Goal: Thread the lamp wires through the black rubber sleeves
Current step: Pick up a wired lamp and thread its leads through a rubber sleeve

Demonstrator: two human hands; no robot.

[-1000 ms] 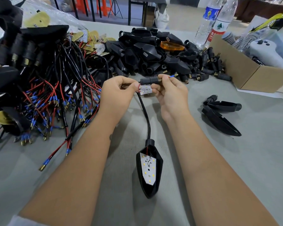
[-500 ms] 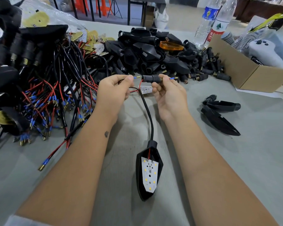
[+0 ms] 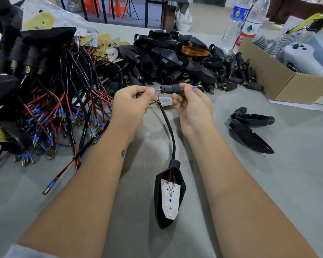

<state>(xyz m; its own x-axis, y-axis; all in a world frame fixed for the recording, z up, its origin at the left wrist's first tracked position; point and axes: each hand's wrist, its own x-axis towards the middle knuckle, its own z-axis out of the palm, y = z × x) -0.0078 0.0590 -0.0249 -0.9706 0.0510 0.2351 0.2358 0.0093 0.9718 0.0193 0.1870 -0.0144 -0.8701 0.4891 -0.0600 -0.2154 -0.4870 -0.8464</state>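
One wire (image 3: 196,86) already pokes through the sleeve (image 3: 170,88) pinched by the right hand (image 3: 193,107); the left hand (image 3: 132,103) pinches the second, which could buckle if pushed off-centre

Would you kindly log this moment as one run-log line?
left hand: pinches wire | right hand: holds rubber sleeve | one blue terminal through | lamp on table

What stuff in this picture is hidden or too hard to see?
Head view:
- Wire inside the black rubber sleeve: hidden by the sleeve.
- Left hand fingertips: curled under, out of sight.
- Clear plastic water bottles: tops cut off by the edge.
- Cardboard box: right side cut off.
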